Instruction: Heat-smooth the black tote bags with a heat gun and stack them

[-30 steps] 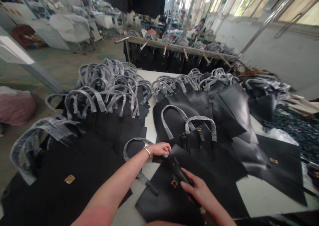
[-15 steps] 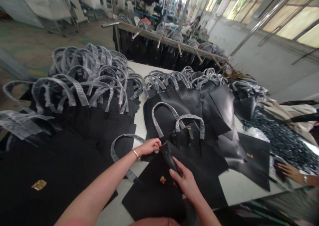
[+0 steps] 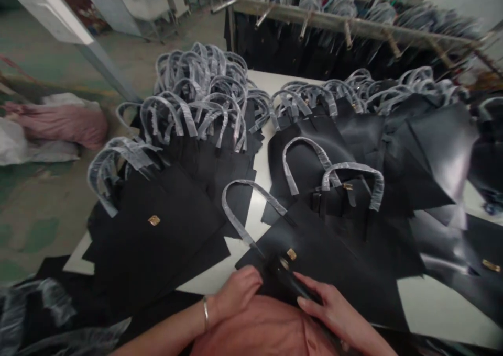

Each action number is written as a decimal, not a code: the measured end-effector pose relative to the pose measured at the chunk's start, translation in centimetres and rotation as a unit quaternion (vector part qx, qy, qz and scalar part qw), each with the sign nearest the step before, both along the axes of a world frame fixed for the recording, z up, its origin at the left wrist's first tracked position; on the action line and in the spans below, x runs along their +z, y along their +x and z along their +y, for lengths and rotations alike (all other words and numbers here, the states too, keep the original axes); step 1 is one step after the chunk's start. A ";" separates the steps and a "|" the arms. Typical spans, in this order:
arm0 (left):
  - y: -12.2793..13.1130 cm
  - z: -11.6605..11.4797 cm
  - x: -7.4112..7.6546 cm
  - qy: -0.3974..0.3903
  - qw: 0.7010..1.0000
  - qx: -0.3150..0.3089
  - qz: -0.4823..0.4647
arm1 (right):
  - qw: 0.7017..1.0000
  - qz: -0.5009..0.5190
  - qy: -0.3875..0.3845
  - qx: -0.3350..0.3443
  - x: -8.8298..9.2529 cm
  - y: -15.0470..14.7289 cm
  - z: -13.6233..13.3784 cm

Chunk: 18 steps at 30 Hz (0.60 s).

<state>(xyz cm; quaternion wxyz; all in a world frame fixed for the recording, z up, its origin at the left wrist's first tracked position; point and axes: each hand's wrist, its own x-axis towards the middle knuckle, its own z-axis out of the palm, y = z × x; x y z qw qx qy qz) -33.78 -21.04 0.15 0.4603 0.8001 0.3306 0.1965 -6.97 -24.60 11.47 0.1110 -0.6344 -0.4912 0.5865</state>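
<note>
A black bag panel point(image 3: 349, 272) with a gold clasp point(image 3: 291, 254) lies before me on the table. Its plastic-wrapped handle point(image 3: 231, 214) arches away at the left. Close to my body, my left hand point(image 3: 238, 291) is closed beside the near end of that handle; what its fingers hold is hidden. My right hand point(image 3: 328, 303) wraps round a long black object point(image 3: 294, 285) with a shiny spot near its far end, whose kind I cannot make out. Just beyond lies another black bag piece with a wrapped handle point(image 3: 353, 167).
Black bag panels point(image 3: 157, 256) with wrapped handles are piled at left, more panels point(image 3: 424, 146) at right. White table top point(image 3: 440, 309) shows between them. A metal rack point(image 3: 314, 18) hung with bags stands behind; a grey post point(image 3: 106, 65) rises at left.
The view has swung left and down. Both my hands have drawn back toward my body, and the bag panel with its handle now lies turned in front of them.
</note>
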 end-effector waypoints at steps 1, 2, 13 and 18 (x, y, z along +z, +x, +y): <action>-0.3 -1.1 -0.3 0.004 1.000 -0.015 0.002 | 1.000 0.007 -0.006 0.009 -0.3 -0.3 0.0; -0.6 -1.8 -0.5 0.007 1.000 -0.015 0.012 | 1.000 0.017 -0.012 0.014 -0.5 -0.6 0.1; -1.0 -2.1 -3.5 0.155 0.986 -0.042 0.054 | 0.988 0.096 -0.108 -0.047 -2.4 -3.9 2.7; -0.9 -2.6 -3.9 0.213 0.974 -0.038 0.063 | 0.987 0.115 -0.101 -0.046 -3.3 -5.3 4.9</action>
